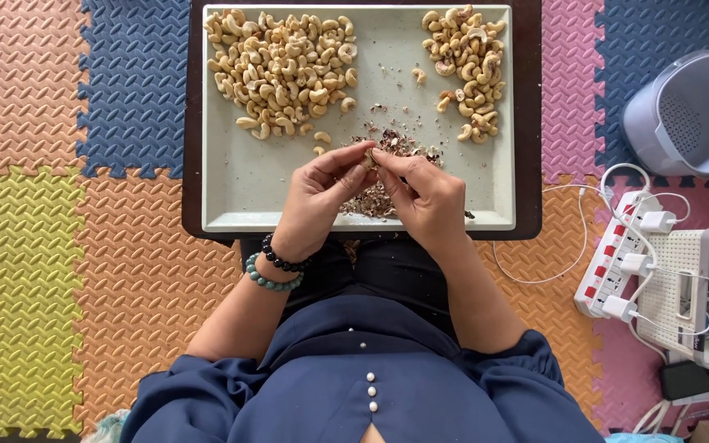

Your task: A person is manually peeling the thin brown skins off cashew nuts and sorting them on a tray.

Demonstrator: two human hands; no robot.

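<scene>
Pinching one cashew (368,156) between both sets of fingertips, that's basically the whole scene. The left hand (317,201) and right hand (428,197) meet right over the middle of the tray (240,189), fingers curled in tight around the nut, so both are gripping it together. You can barely see the nut itself, just a pale bit poking out where the thumbs and forefingers come together.

Right under and just beyond the fingertips sits a little heap of skins (391,148), brownish flakes, some spilling down behind the hands. Further out past the left hand is the big pile (281,70) of cashews, and past the right hand a small pile (465,70), well apart from the first. A few stray nuts lie between them.

On the left wrist there are two bracelets, a black one (281,258) and a green one (268,280), touching each other.

Off to the right of the right hand, on the foam mat (59,246), there's a power strip (617,262) with white plugs, and beyond that a pale bucket (691,115).
</scene>
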